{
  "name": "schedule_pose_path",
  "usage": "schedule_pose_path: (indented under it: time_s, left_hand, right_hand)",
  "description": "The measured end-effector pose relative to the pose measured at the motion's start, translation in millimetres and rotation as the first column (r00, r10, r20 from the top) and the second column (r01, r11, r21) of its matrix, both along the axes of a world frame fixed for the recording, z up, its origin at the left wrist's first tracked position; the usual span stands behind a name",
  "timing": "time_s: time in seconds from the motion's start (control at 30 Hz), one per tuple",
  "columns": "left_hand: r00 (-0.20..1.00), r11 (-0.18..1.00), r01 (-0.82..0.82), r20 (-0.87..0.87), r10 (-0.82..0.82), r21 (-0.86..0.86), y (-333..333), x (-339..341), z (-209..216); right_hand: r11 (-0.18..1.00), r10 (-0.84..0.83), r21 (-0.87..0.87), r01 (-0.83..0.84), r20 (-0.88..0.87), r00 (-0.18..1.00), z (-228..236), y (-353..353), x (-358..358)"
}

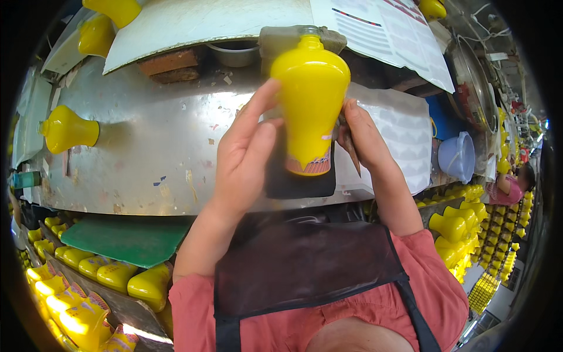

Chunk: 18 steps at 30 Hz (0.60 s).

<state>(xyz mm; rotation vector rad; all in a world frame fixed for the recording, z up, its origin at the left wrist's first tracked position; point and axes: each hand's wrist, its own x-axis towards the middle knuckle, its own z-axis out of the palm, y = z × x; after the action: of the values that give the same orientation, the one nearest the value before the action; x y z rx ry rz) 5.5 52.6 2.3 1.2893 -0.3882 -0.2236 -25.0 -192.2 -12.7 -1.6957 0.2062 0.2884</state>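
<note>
A glossy yellow vase-shaped bottle (pixel 314 94) with a clear glass neck lies in front of me, neck away from me. Its neck end is at a brown cloth-covered rest (pixel 337 41), and its base is over a black pad (pixel 302 186). A patterned pinkish band with blue bits (pixel 316 165) runs round the base, and a small pink piece sits above it. My left hand (pixel 249 144) is open at the bottle's left side, fingers stretched toward it; contact is unclear. On the right side, my right hand (pixel 365 138) is closed round a thin, dark, pointed tool (pixel 352 154).
Another yellow bottle (pixel 70 129) lies at the left of the metal table (pixel 164 135). White sheets (pixel 393 135) and a lavender bucket (pixel 457 157) are at right. Bricks (pixel 170 64) support a board (pixel 199 26). Several yellow bottles line both sides below; a person (pixel 509 186) is far right.
</note>
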Motion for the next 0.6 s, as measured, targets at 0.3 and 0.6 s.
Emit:
schedule_pose_path:
  time_s: [0.3, 0.6]
  left_hand:
    - [0.998, 0.999, 0.022, 0.055, -0.025, 0.043, 3, 4, -5]
    - [0.999, 0.995, 0.034, -0.001, -0.035, 0.092, -4, 7, -18]
  right_hand:
    - [0.995, -0.089, 0.034, 0.093, -0.087, 0.992, 1, 1, 1]
    - [0.971, -0.131, -0.172, 0.164, 0.192, 0.973, 23, 13, -14]
